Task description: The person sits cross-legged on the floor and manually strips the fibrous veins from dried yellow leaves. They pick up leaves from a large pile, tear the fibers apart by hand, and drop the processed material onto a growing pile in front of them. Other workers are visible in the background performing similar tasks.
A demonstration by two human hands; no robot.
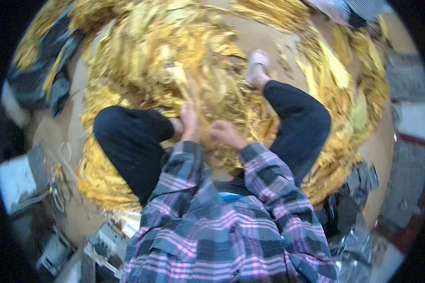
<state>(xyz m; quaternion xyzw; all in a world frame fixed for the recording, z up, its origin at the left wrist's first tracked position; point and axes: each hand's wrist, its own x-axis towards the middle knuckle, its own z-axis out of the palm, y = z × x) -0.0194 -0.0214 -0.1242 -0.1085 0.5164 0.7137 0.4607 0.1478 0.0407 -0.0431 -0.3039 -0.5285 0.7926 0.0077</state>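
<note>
Between my bent legs, my left hand [190, 119] holds a bunch of dried yellow leaves [197, 92] that look like tobacco. The bunch points away from me and is smeared by motion. Close to its lower end is my right hand [226, 133], with the fingers curled in. Blur hides whether those fingers grip any leaf. Under and beyond both hands spreads a deep heap of yellow and brown leaves [145, 60].
My feet rest among the leaves, the right one in a light sandal [258, 61]. More leaves [326, 67] lie along the right. Dark plastic sheeting [46, 76] is at the far left. Cords [58, 191] lie at left; clear plastic [354, 244] is at lower right.
</note>
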